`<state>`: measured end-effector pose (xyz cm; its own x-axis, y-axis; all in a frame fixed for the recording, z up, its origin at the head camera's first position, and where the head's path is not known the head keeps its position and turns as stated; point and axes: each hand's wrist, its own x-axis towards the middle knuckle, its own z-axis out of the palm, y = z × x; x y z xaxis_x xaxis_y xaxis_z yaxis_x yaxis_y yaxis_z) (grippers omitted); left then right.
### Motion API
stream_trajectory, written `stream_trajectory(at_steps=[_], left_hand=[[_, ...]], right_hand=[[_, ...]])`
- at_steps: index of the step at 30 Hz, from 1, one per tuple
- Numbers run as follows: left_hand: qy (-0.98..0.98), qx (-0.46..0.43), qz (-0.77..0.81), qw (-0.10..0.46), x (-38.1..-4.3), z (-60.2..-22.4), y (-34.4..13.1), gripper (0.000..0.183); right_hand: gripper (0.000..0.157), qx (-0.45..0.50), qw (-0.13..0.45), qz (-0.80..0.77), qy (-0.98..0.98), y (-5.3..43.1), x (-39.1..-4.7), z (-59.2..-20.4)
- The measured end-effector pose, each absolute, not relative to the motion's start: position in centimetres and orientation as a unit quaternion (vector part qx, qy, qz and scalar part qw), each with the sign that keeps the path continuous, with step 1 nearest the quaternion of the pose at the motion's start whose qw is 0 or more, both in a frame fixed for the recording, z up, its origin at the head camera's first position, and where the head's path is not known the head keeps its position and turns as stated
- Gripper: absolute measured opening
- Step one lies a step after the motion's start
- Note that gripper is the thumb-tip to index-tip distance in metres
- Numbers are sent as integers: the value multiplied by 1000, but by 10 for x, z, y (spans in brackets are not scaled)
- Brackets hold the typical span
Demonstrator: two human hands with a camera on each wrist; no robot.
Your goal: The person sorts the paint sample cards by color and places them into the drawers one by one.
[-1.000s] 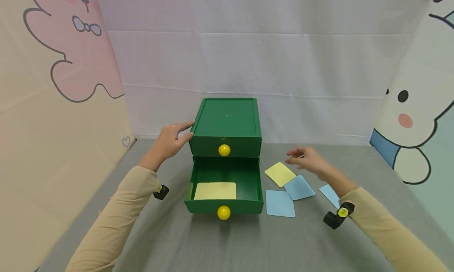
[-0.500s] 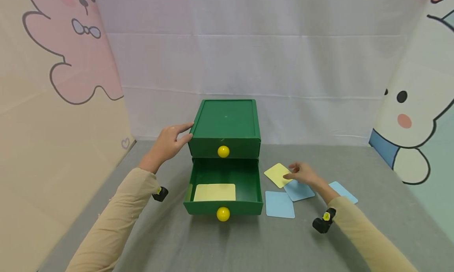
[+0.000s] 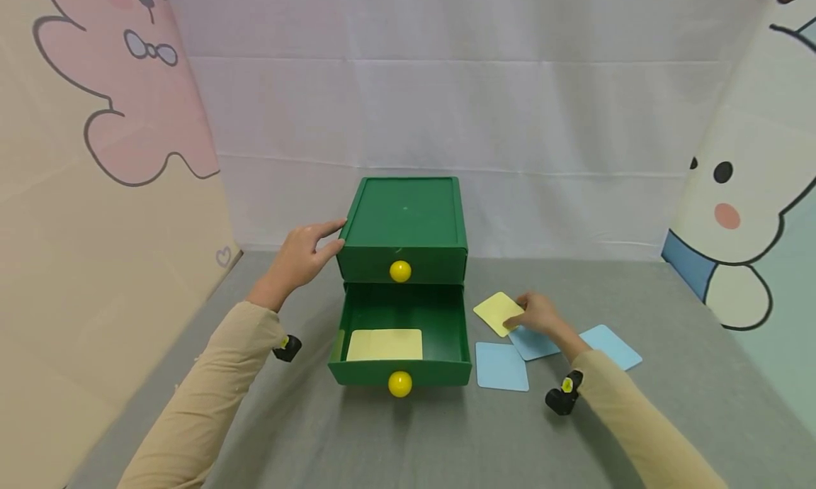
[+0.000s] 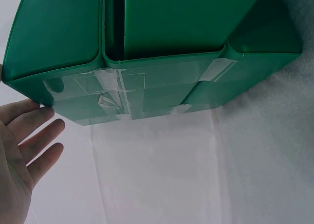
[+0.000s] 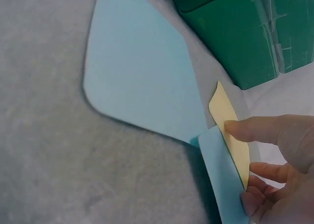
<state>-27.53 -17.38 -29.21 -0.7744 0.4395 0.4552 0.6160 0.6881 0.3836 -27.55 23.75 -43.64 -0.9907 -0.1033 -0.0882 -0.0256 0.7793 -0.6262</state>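
A green two-drawer cabinet (image 3: 408,212) with yellow knobs stands on the table, its lower drawer (image 3: 440,319) pulled out. In that drawer lies a pale yellow card (image 3: 385,344). My left hand (image 3: 299,256) touches the cabinet's upper left side with fingers extended, as the left wrist view confirms. To the cabinet's right, my right hand (image 3: 542,315) pinches a yellow card (image 3: 496,312) at its right corner, thumb and fingers on either edge. A blue card (image 3: 532,343) overlaps that yellow card and is partly hidden beneath the hand.
Another blue card (image 3: 502,366) lies beside the drawer's right wall, and one more blue card (image 3: 612,347) lies beyond the right wrist. Grey cloth covers the table (image 3: 357,439). A white curtain (image 3: 408,106) hangs behind the cabinet.
My right hand has come down and leftward onto the yellow card's corner, its fingers closing there. The left hand stays at the cabinet's side.
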Motion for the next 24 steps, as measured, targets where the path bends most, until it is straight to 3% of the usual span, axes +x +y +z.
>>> stream_trajectory(at_steps=[17, 24], left_hand=[[-904, -291, -265, 166, -275, -292, -173, 42], [-904, -292, -266, 165, -274, -291, -173, 41]], right_hand=[[33, -40, 86, -432, 897, 244, -276, -429], [35, -16, 120, -484, 867, 246, -272, -416]])
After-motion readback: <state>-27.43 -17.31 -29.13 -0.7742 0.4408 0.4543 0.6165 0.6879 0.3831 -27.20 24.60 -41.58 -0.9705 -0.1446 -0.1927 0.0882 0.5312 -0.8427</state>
